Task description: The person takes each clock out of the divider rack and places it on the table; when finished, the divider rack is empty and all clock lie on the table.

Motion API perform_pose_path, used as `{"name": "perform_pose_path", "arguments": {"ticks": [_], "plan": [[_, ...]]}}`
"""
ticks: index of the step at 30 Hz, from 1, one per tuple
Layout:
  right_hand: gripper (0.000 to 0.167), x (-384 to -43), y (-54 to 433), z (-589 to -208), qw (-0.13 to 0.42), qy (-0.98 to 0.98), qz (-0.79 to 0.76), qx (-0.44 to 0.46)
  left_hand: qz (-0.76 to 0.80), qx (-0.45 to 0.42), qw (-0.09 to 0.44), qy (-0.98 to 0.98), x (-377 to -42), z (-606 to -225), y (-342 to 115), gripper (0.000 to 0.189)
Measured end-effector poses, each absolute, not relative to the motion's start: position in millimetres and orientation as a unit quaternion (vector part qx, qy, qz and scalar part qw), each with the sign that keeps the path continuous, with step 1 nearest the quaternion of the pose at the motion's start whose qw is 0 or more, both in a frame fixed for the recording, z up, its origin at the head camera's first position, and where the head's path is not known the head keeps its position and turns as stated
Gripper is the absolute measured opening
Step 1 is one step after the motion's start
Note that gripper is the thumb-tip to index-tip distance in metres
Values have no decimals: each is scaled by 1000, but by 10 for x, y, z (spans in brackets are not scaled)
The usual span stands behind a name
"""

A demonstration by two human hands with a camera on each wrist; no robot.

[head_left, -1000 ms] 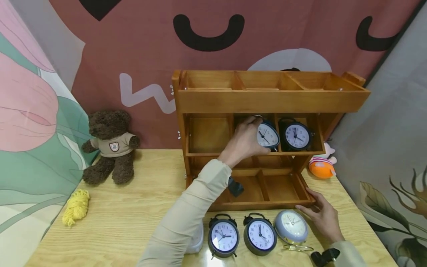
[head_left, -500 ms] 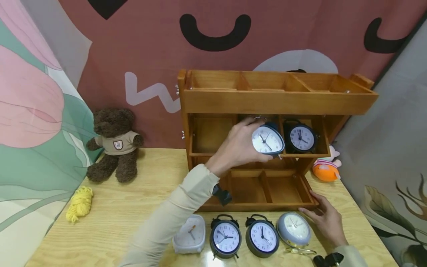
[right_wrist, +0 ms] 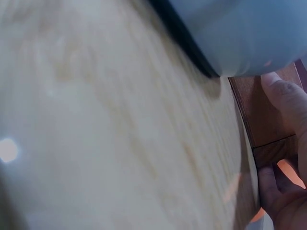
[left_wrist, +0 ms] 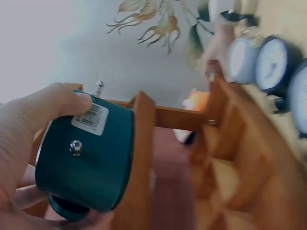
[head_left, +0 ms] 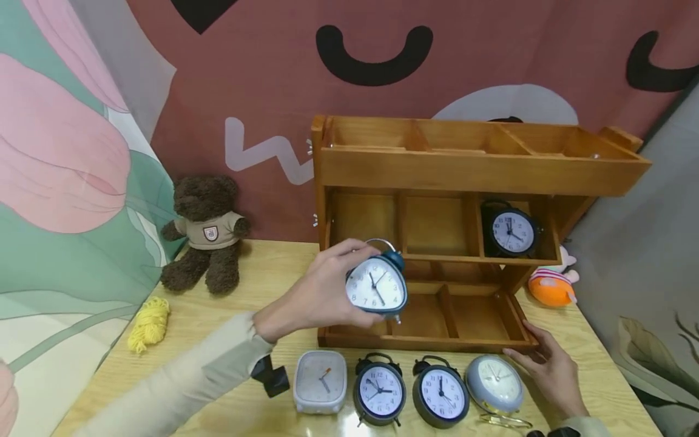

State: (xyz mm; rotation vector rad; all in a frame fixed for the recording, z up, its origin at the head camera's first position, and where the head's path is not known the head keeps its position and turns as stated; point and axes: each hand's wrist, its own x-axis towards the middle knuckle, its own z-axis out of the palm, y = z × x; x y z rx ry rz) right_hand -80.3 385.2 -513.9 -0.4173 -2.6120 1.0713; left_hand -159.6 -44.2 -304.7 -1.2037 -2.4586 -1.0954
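My left hand point(head_left: 322, 291) grips a teal, rounded-triangle alarm clock point(head_left: 375, 285) by its side, in front of the wooden shelf's point(head_left: 480, 173) left half. The left wrist view shows the clock's teal back point(left_wrist: 98, 153), with the thumb over a barcode label point(left_wrist: 91, 118). At the shelf's lower right corner my right hand point(head_left: 554, 370) holds the bottom tray point(head_left: 426, 343), thumb on its front board and fingers at its side. A black alarm clock point(head_left: 512, 232) stands in the middle tier's right compartment. The middle and left compartments there hold nothing.
Before the shelf, in a row, stand a white square clock point(head_left: 320, 382), two black twin-bell clocks point(head_left: 380, 391) and a grey-blue round clock point(head_left: 495, 385). A brown teddy bear point(head_left: 210, 237) and yellow yarn point(head_left: 149, 325) are at left. A plush toy point(head_left: 553, 286) sits right.
My left hand has taken the teal clock out of the middle compartment and carried it left, down and toward me. The right hand stays at the tray corner. The head view has shifted left.
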Motion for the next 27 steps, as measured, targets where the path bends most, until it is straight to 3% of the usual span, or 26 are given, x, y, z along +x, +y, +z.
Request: {"name": "perform_pose_path", "arguments": {"ticks": [14, 27], "plan": [[81, -873, 3835, -5126, 134, -912, 364, -133, -322, -304, 129, -887, -1109, -3854, -1804, 84], [78, -792, 3864, -5127, 153, -911, 359, -130, -307, -272, 105, -906, -1103, -4660, -2159, 83]]}}
